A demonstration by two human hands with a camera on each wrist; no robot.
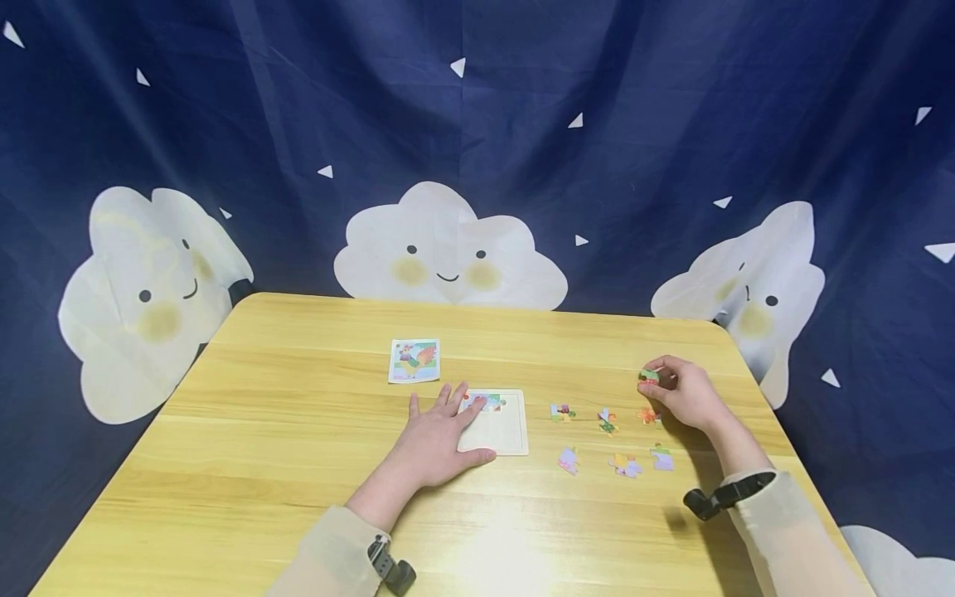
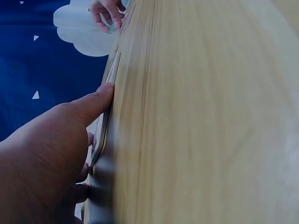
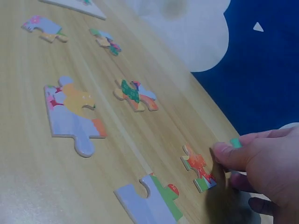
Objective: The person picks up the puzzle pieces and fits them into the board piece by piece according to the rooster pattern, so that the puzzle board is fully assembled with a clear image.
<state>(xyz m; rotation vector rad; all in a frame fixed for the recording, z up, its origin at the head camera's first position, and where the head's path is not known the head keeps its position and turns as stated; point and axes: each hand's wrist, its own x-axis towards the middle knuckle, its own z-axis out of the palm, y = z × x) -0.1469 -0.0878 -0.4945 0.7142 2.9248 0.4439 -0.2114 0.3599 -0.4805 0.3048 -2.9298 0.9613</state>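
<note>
My left hand [image 1: 436,444] lies with spread fingers over the left side of a shallow puzzle tray [image 1: 500,433], its thumb at the near edge. Along the tray's top edge sit some fitted puzzle pieces [image 1: 492,403], partly covered by the fingers. To the right, my right hand [image 1: 688,396] pinches a green and red puzzle piece [image 1: 649,377] between thumb and fingers. The right wrist view shows only a green bit of that piece [image 3: 236,143]. Just beside this hand is an orange puzzle piece [image 3: 197,164] on the table.
Several loose pieces lie between tray and right hand, among them a lilac and yellow one [image 3: 70,112] and a green-patterned one [image 3: 135,95]. A rooster picture card [image 1: 414,361] lies behind the left hand. Beyond the wooden table [image 1: 298,431] hangs a blue cloud-patterned curtain [image 1: 522,157].
</note>
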